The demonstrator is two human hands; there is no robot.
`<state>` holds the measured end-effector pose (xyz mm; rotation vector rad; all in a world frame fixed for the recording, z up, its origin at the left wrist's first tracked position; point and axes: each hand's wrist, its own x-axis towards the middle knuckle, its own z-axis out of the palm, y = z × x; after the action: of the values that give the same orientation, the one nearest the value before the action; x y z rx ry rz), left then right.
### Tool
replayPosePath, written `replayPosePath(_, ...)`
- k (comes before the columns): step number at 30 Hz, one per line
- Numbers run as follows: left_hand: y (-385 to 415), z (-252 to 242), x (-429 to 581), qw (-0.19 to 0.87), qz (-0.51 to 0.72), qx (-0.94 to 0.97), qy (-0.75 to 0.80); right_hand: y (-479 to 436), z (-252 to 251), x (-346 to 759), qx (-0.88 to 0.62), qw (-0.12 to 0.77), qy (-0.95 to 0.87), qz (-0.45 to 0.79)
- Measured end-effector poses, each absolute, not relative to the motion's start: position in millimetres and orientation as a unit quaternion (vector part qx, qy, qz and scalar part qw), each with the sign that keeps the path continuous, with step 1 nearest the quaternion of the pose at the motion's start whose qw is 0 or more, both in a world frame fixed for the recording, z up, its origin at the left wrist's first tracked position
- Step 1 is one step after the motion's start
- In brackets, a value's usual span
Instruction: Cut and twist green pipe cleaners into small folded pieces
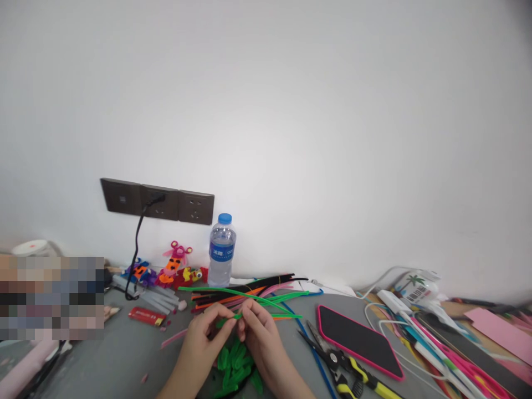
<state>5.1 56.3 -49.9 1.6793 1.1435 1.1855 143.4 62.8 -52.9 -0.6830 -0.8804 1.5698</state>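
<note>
My left hand [205, 335] and my right hand [261, 332] meet above the table, thumbs and fingertips pinched together. Between them is a short green pipe cleaner [238, 316], mostly covered by the fingers. Below my wrists lies a pile of green pipe cleaner pieces [236, 368], which look folded into short loops. Just beyond my fingers, long pipe cleaners [253, 293] in green, black, orange and pink are spread in a loose bundle.
To the right lie yellow-and-black pliers [334, 360], a phone [359, 341] and a white cable [384, 327]. A water bottle [222, 252] stands by the wall. On the left are a red lighter [145, 316], glue sticks [160, 299] and small colourful figures [172, 266].
</note>
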Motion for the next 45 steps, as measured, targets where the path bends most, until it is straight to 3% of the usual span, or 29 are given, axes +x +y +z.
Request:
replayPosePath(12, 59.1, -59.3, 5.1, 0.454, 0.486, 0.610, 0.431, 60.4, -52.1, 143.7, -0.275, 0.585, -0.353, 0.677)
replayPosePath(23, 57.5, -43.4, 2.8, 0.325, 0.505, 0.661, 0.450, 61.7, -51.8, 143.6, -0.305, 0.541, -0.357, 0.698)
replayPosePath(33, 56.9, -43.0, 2.8, 0.350, 0.467, 0.674, 0.452, 61.4, -47.1, 144.5, -0.362, 0.582, -0.469, 0.557)
replayPosePath(39, 56.8, -42.0, 3.7, 0.416, 0.471, 0.646, 0.433, 63.1, -48.5, 147.0, -0.338, 0.570, -0.464, 0.588)
replayPosePath(45, 55.6, -40.4, 3.7, 0.399, 0.496, 0.665, 0.391, 61.7, -47.9, 150.7, -0.281, 0.525, -0.395, 0.700)
